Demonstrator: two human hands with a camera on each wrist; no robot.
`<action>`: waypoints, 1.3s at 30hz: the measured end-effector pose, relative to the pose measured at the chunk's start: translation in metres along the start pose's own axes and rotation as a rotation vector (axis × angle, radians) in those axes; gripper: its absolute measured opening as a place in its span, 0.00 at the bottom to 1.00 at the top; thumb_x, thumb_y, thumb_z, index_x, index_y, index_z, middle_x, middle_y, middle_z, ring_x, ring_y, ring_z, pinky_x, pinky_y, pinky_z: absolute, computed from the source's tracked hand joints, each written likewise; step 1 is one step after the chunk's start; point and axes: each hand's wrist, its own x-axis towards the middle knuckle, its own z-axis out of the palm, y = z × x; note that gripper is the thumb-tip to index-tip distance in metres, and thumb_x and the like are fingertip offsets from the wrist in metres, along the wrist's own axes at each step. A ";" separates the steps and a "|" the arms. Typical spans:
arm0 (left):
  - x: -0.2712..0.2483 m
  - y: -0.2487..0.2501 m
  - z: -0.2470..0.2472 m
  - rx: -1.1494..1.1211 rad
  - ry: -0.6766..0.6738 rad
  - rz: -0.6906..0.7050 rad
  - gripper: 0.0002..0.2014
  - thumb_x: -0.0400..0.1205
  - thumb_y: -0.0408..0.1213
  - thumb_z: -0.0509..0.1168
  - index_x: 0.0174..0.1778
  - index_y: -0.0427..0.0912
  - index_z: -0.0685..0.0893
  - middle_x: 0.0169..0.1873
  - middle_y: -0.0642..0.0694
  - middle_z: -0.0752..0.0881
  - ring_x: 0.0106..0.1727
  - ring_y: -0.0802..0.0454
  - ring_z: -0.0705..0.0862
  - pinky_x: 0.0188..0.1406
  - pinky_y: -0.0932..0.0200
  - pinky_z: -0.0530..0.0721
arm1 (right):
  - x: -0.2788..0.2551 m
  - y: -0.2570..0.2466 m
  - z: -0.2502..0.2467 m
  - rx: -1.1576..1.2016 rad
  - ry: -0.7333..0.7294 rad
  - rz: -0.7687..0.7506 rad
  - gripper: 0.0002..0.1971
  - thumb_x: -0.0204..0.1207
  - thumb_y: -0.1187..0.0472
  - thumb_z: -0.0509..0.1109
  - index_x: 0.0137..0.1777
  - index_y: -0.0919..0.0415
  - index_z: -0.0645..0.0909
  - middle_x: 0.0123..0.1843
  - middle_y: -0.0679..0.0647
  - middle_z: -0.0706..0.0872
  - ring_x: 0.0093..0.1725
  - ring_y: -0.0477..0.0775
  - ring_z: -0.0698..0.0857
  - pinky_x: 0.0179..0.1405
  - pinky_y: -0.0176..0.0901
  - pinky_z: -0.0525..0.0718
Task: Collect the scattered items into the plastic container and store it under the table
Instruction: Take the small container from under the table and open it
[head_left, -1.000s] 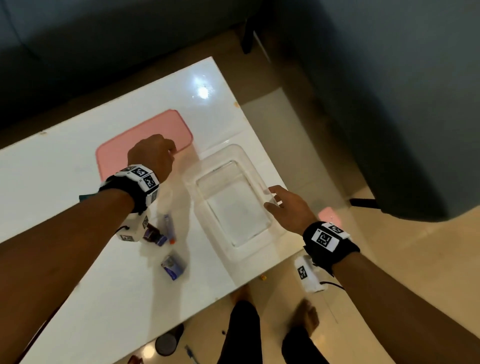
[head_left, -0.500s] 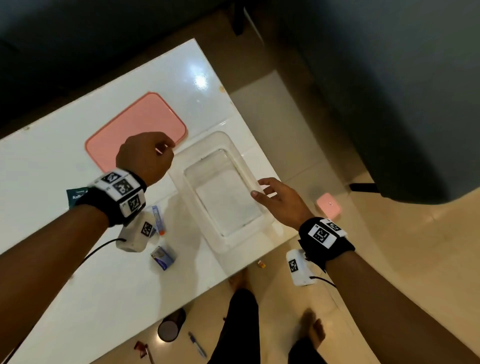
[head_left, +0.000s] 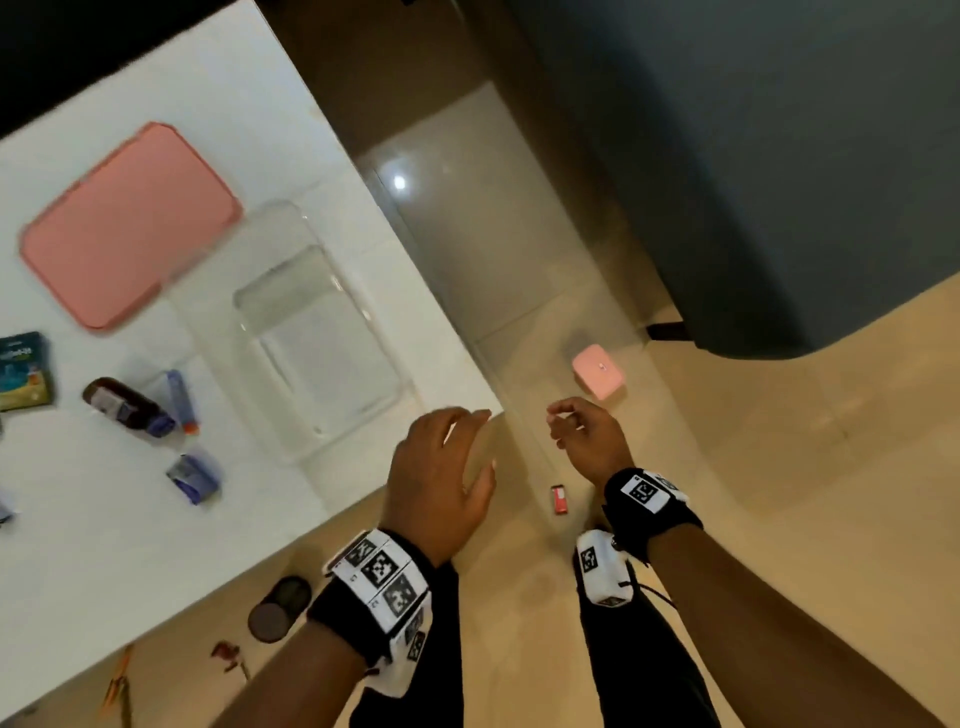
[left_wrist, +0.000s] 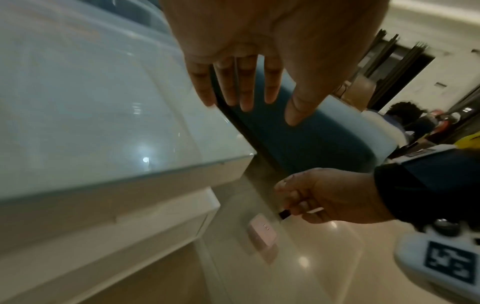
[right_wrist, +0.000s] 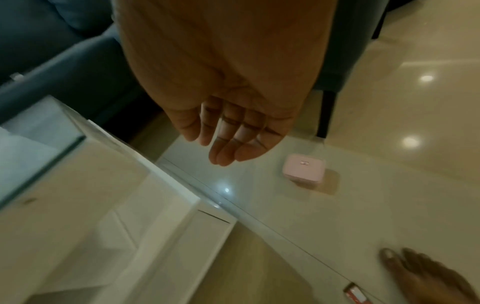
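Observation:
The clear plastic container (head_left: 291, 322) stands empty on the white table (head_left: 104, 545), near its right edge. Beside it lies its pink lid (head_left: 130, 223). Left of the container lie a dark bottle (head_left: 124, 405), a blue tube (head_left: 182, 400), a small blue box (head_left: 195, 475) and a teal packet (head_left: 23, 371). A small pink box (head_left: 597, 370) and a red item (head_left: 560, 499) lie on the floor. My left hand (head_left: 467, 447) hangs past the table corner, fingers straight (left_wrist: 244, 98), empty. My right hand (head_left: 566, 426) hovers over the floor short of the pink box (right_wrist: 303, 170), fingers loosely curled, empty.
A dark blue sofa (head_left: 779, 156) fills the upper right, with one leg (head_left: 667, 330) on the floor. By the table's front edge the floor holds a dark round object (head_left: 278, 608), pens (head_left: 119, 680) and a small red thing (head_left: 228, 654). My bare foot (right_wrist: 426, 275) stands near the red item.
Both hands have left the container and moved right, off the table's edge and over the floor. The container stays where it was on the table. The head view has swung right.

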 end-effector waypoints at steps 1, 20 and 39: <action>0.004 0.000 0.017 0.089 -0.030 -0.022 0.28 0.76 0.52 0.61 0.74 0.46 0.75 0.70 0.41 0.78 0.73 0.39 0.75 0.65 0.37 0.79 | 0.006 0.017 -0.006 -0.016 -0.022 0.033 0.02 0.74 0.52 0.71 0.43 0.42 0.85 0.35 0.52 0.88 0.39 0.56 0.88 0.52 0.60 0.87; 0.054 -0.026 0.107 0.425 0.094 -0.311 0.40 0.82 0.62 0.52 0.85 0.51 0.40 0.84 0.35 0.41 0.84 0.34 0.38 0.77 0.23 0.42 | 0.264 0.164 -0.019 -0.794 -0.225 0.069 0.49 0.76 0.55 0.75 0.84 0.32 0.44 0.88 0.57 0.35 0.84 0.79 0.45 0.77 0.74 0.63; 0.055 -0.023 0.093 0.342 -0.071 -0.326 0.46 0.74 0.75 0.42 0.82 0.57 0.31 0.83 0.40 0.30 0.82 0.36 0.29 0.74 0.23 0.35 | 0.042 0.146 -0.062 -0.243 -0.170 0.074 0.54 0.51 0.46 0.87 0.78 0.42 0.62 0.68 0.39 0.77 0.64 0.46 0.77 0.61 0.41 0.76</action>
